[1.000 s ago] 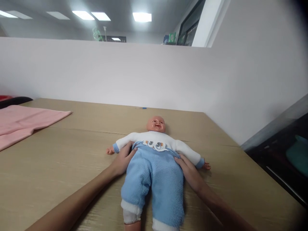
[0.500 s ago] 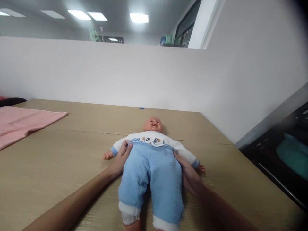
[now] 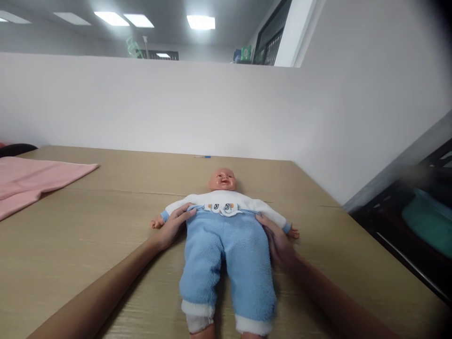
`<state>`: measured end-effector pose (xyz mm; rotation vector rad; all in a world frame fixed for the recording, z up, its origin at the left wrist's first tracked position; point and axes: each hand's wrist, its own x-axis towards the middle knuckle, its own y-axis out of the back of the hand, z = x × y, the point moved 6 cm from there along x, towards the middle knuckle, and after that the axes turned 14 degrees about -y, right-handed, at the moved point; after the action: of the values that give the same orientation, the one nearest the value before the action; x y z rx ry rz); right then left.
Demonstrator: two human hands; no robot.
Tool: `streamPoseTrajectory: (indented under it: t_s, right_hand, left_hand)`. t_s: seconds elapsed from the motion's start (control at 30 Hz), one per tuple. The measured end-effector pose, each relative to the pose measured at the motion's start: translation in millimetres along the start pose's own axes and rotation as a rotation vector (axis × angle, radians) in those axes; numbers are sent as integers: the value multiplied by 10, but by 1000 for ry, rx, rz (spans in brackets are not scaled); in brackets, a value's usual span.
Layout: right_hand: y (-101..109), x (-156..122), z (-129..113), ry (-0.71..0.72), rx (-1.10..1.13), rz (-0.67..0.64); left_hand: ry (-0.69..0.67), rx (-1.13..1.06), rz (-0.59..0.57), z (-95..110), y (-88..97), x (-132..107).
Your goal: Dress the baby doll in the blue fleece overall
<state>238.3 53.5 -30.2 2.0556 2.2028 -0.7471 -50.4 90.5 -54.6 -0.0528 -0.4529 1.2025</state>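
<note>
A baby doll (image 3: 223, 180) lies on its back on the wooden table (image 3: 70, 235), head away from me. It wears a white top (image 3: 226, 201) and fluffy light-blue trousers (image 3: 228, 254) with white cuffs. My left hand (image 3: 173, 223) grips the left side of the trousers' waistband, fingers curled over the edge. My right hand (image 3: 277, 240) holds the right side of the waistband at the doll's hip, fingers partly hidden under the fabric.
A pink cloth (image 3: 31, 181) lies at the table's far left. A white partition wall (image 3: 176, 103) runs behind the table. A small blue item (image 3: 206, 157) lies by the wall. A dark shelf with a teal object (image 3: 429, 226) stands on the right.
The trousers' waistband has moved up the doll's body toward its chest, and both hands moved up with it. The trouser legs now lie straighter and more spread.
</note>
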Motion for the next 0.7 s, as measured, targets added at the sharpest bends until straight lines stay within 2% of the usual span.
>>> streamPoseTrajectory:
  t_s: [0.13,0.3,0.4,0.53,0.7]
  right_hand:
    - [-8,-35,10,50,11,16]
    - [37,-105,-32,226,-120,170]
    - [38,-119,-41,268,-112,192]
    - [76,-19,7,158,-31,171]
    - [96,111,35,15,-42,53]
  left_hand:
    - [-50,11,28,42,-7,-12]
    - [-158,181,82,167,-33,-14]
    - [-185,273,103,193,-28,-12]
    - [-121,302,37,122,-37,4]
    - [-113,335,-18,119,-66,26]
